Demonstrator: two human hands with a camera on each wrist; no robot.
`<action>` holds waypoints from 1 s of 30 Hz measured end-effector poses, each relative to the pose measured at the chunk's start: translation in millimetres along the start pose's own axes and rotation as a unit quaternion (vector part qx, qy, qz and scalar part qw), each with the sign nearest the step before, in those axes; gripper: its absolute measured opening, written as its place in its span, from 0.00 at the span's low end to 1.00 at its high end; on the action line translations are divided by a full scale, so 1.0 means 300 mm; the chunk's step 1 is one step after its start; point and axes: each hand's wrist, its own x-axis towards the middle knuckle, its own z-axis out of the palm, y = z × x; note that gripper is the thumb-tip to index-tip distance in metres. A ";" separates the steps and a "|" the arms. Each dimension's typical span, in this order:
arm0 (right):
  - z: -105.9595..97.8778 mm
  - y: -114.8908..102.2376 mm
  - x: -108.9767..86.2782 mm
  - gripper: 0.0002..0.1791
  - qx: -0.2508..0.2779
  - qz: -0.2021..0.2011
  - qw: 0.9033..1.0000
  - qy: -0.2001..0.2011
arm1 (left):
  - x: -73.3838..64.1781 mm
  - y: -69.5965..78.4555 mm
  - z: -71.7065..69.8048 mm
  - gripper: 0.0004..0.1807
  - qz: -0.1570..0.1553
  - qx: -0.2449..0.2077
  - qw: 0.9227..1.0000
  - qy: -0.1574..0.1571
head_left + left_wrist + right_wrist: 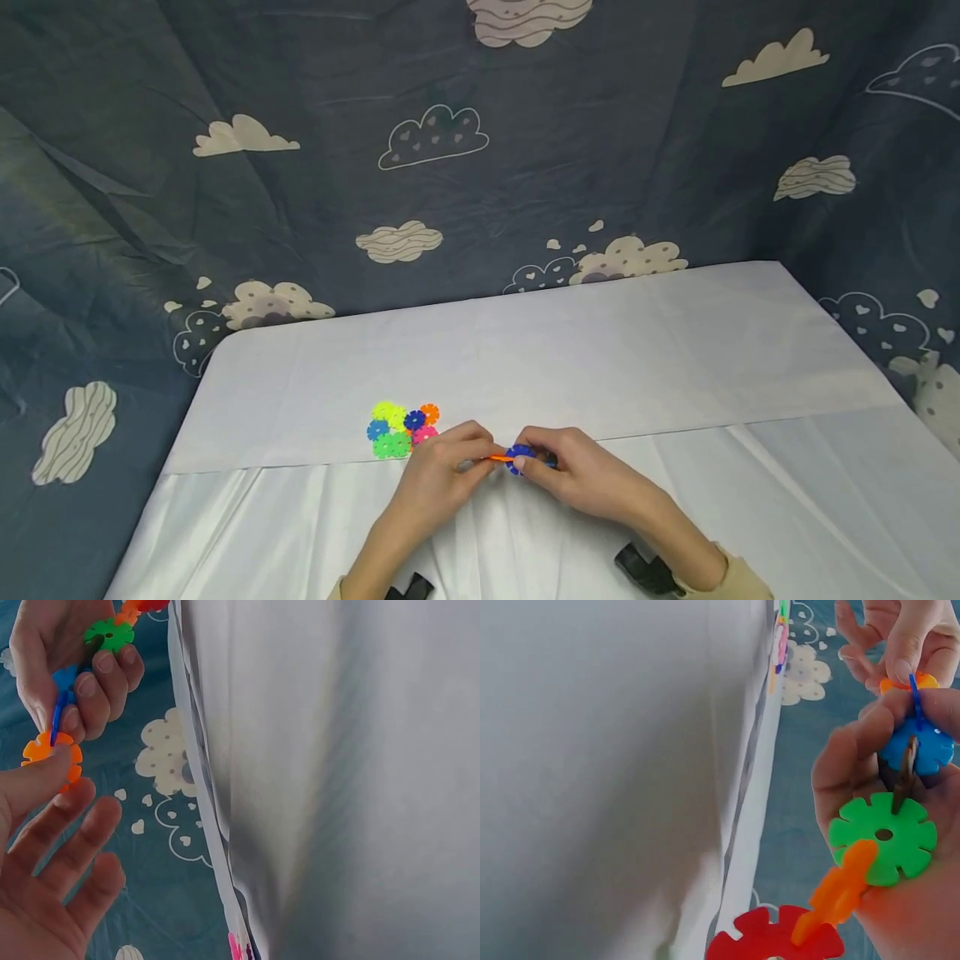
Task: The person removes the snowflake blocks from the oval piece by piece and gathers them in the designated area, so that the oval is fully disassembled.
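Note:
My left hand (442, 471) pinches an orange notched disc (73, 754) between thumb and index finger, its other fingers spread in the left wrist view. My right hand (581, 471) grips a chain of slotted flower discs by a dark blue disc (519, 456), which meets the orange one at its rim. Behind the dark blue disc, the right wrist view shows a lighter blue disc (932, 754), a dark disc (904, 780) edge-on, a green disc (851, 825), an orange disc (832, 896) and a red disc (761, 930) trailing along the palm.
A loose cluster of flower discs in yellow (386, 411), green (390, 446), blue, orange and pink lies on the white tablecloth (562, 367), just beyond the left hand. Dark cloud-patterned fabric (337, 192) hangs behind and beside the table. Black wrist straps (647, 571) show near the sleeves.

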 end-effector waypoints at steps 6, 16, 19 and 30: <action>0.013 -0.007 0.003 0.05 -0.033 -0.025 0.999 0.031 | 0.002 0.006 0.000 0.09 0.001 0.032 0.999 0.026; 0.024 -0.009 0.006 0.05 -0.042 -0.032 0.997 0.053 | 0.002 0.008 0.001 0.10 -0.021 0.045 0.998 0.028; 0.025 -0.011 0.008 0.05 -0.032 -0.029 0.997 0.057 | 0.004 0.008 0.000 0.10 -0.015 0.050 0.998 0.034; 0.035 -0.014 0.003 0.06 -0.035 -0.016 0.997 0.069 | -0.001 0.005 0.006 0.09 0.011 0.056 0.997 0.045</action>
